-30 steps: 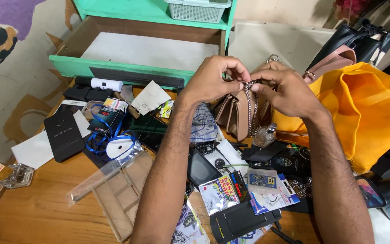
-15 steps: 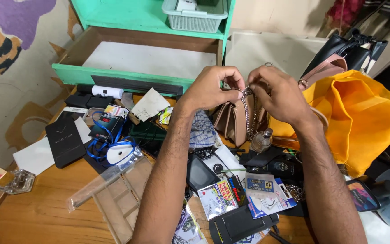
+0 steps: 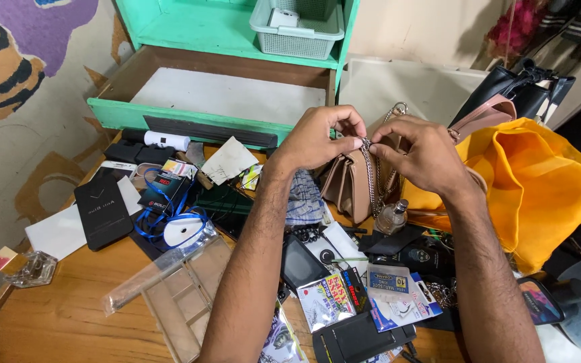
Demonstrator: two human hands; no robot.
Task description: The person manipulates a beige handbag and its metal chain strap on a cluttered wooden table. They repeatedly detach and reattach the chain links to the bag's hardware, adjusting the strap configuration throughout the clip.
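Fingertips of both hands pinch a silver chain (image 3: 371, 176) where they meet: the left hand (image 3: 317, 138) grips its upper end, and the right hand (image 3: 419, 156) grips it just beside. From the pinch, the chain hangs down across a beige handbag (image 3: 345, 183) standing upright on the cluttered wooden table (image 3: 62, 316). A small glass bottle (image 3: 393, 216) stands near the bag's base. A yellow cloth bag (image 3: 539, 188) lies to the right. An open green drawer (image 3: 223, 101) sits behind.
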